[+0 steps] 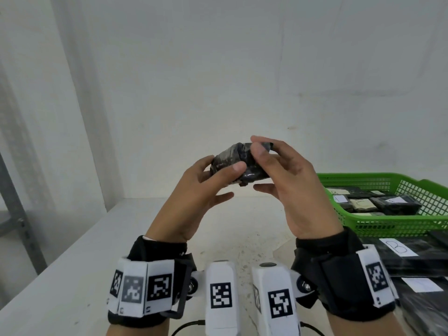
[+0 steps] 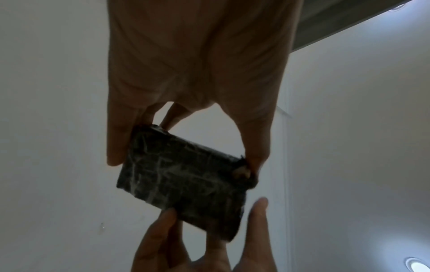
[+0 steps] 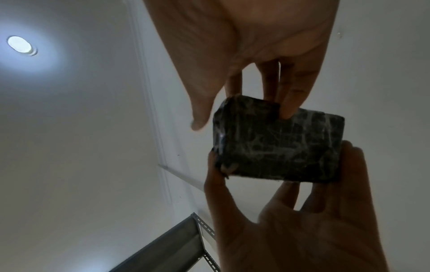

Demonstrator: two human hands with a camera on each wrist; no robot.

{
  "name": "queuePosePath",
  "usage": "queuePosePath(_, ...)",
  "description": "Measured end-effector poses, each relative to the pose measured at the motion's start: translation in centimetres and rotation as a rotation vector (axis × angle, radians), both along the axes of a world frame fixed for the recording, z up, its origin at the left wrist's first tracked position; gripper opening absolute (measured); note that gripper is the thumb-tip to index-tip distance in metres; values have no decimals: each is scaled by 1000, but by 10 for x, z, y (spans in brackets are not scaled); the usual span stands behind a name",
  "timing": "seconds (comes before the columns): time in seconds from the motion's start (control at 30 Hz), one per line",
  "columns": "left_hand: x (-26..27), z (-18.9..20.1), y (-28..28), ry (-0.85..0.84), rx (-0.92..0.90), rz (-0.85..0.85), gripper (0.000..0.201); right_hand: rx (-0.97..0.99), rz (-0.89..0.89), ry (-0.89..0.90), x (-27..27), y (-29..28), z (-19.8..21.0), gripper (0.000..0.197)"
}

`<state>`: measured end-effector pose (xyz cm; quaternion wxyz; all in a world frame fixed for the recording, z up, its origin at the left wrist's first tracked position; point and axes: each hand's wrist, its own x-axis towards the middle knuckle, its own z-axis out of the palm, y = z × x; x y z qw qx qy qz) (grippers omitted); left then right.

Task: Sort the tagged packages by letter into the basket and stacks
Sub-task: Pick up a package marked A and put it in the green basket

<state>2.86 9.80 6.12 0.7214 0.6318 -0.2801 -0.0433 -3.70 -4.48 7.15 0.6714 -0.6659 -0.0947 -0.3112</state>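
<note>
A small package (image 1: 232,163) in crinkled black wrap is held up in the air over the white table (image 1: 60,275), between both hands. My left hand (image 1: 221,170) pinches its left end with the thumb in front and the fingers behind. My right hand (image 1: 260,151) pinches the top right end. The left wrist view shows the package (image 2: 184,180) flat-on, with my left hand (image 2: 186,162) pinching its upper edge. From the right wrist the package (image 3: 279,145) has my right hand (image 3: 242,117) on its top corner. No letter tag shows on it in any view.
A green mesh basket (image 1: 378,178) stands at the right on the table and holds several black packages with pale tags. In front of it, at the near right, lie stacks of black packages (image 1: 417,260); one white tag reads B. A grey metal rack post (image 1: 14,202) stands at the left.
</note>
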Motion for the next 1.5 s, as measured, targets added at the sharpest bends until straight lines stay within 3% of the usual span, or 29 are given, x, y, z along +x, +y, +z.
queuePosePath(0.1,-2,2,0,-26,-40,2,61,-24,55,45,2,-2,1,64)
queuePosePath(0.2,-6,2,-3,-86,19,8,66,9,188,121,3,0,0,82)
queuePosePath(0.3,-10,3,-5,-91,34,6,56,68,226,117,2,2,1,68)
queuePosePath(0.43,-15,5,-4,-59,87,-46,54,77,134,93,-1,2,2,52)
queuePosePath(0.67,-19,6,-9,-69,62,42,61,39,178,165,-2,2,2,72)
queuePosePath(0.97,-20,8,-3,-38,131,-61,58,102,155,144,-2,-1,3,52)
queuePosePath(1.13,-21,9,-4,-29,101,-39,39,40,211,185,-5,-2,5,65)
queuePosePath(1.33,-24,10,-2,-8,127,-122,41,-13,111,116,-2,2,0,51)
queuePosePath(1.5,-18,9,-2,-24,123,-78,38,-15,151,136,-1,0,1,57)
